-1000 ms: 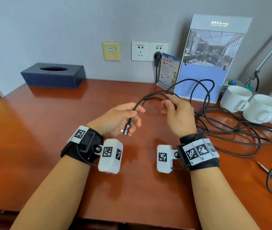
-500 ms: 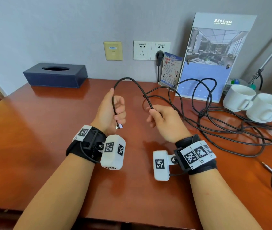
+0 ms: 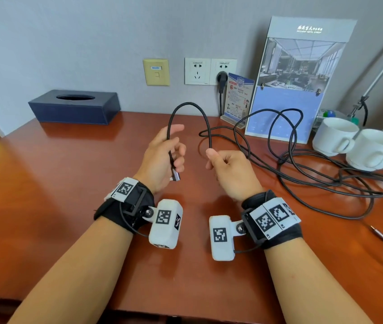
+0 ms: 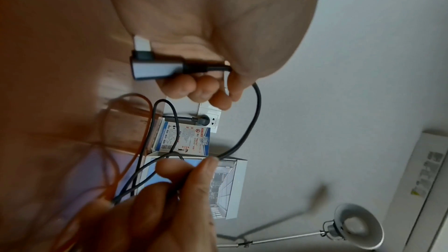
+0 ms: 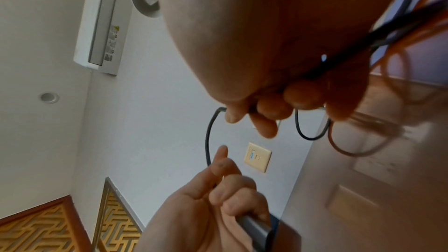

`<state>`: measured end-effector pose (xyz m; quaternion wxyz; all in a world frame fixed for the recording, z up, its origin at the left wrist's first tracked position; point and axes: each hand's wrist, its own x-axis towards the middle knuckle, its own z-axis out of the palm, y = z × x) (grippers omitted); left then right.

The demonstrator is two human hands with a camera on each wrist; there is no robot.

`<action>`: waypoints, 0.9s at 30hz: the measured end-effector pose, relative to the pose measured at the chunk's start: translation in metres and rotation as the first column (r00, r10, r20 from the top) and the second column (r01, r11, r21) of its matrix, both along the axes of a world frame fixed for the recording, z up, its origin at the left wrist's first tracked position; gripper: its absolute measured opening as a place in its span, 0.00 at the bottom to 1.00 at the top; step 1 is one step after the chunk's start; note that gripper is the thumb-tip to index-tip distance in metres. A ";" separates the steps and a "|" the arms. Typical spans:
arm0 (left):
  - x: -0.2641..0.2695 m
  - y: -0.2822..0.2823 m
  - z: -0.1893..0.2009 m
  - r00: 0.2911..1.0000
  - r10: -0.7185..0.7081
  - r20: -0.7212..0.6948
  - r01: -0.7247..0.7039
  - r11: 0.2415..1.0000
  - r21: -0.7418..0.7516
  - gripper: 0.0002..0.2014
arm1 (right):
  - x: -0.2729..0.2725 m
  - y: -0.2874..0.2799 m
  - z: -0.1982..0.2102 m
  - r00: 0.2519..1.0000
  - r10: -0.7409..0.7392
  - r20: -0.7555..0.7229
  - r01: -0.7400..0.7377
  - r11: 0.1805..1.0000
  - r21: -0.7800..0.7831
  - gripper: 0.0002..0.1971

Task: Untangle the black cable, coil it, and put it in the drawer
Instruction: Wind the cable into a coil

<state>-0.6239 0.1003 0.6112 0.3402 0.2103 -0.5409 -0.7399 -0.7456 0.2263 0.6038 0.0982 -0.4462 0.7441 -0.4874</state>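
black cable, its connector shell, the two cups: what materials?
Black cable: matte jacket, faintly textured, so possibly braided fabric; could be rubber. Connector shell: smooth grey with a soft sheen, looks like brushed metal, perhaps coated plastic. Two cups: glossy white with sharp highlights, likely glazed ceramic.

Both forearms are bare, without sleeves. Each wrist wears a black strap (image 3: 125,206) with white cards printed with black square codes (image 3: 270,218), and a white rounded camera box (image 3: 166,223) on a bracket with a screw; thin black wires run from the boxes
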 end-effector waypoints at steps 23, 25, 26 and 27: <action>-0.009 0.017 -0.001 0.957 -0.265 -0.114 0.283 0.941 0.186 0.20 | 0.014 -0.011 -0.008 0.992 0.070 0.107 -0.039 0.963 -0.268 0.08; -0.009 0.018 0.000 0.954 -0.270 -0.132 0.294 0.931 0.217 0.19 | 0.013 -0.012 -0.009 0.996 0.075 0.042 -0.063 0.967 -0.247 0.10; -0.008 0.018 0.001 0.951 -0.270 -0.153 0.300 0.926 0.229 0.18 | 0.013 -0.011 -0.009 0.994 0.100 0.035 -0.090 0.968 -0.233 0.13; -0.008 0.018 0.002 0.946 -0.268 -0.180 0.307 0.920 0.242 0.18 | 0.015 -0.009 -0.008 0.991 0.131 0.035 -0.120 0.968 -0.222 0.15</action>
